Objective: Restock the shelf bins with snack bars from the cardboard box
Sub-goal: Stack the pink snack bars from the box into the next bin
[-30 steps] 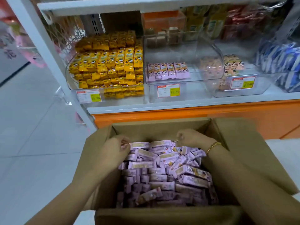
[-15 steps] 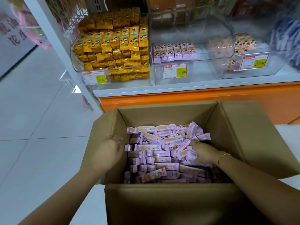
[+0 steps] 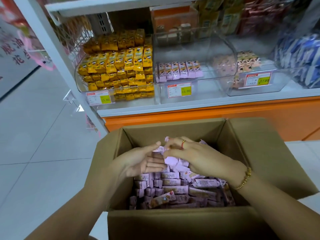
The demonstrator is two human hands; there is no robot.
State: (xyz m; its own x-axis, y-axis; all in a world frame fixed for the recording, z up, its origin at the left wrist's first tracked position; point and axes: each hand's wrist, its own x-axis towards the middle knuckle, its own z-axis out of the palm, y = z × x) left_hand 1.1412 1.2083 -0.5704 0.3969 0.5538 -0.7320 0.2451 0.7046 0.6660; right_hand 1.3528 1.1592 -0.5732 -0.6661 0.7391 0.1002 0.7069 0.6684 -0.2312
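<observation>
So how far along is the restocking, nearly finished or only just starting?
Early on, it seems. Done: the bin of yellow packs looks full. In hand: the right grip holds a handful of pink bars over the cardboard box, the left grip flat against them. Left: the middle bin has only one row of the same bars, and the box holds plenty more.

- A shop is shown: clear shelf bins (image 3: 194,66) are stocked with wrapped snacks.
- Price tags (image 3: 179,90) are fixed to bin fronts.
- A cardboard box (image 3: 259,153) of snack bars (image 3: 174,186) is set before the shelf (image 3: 207,103).
</observation>
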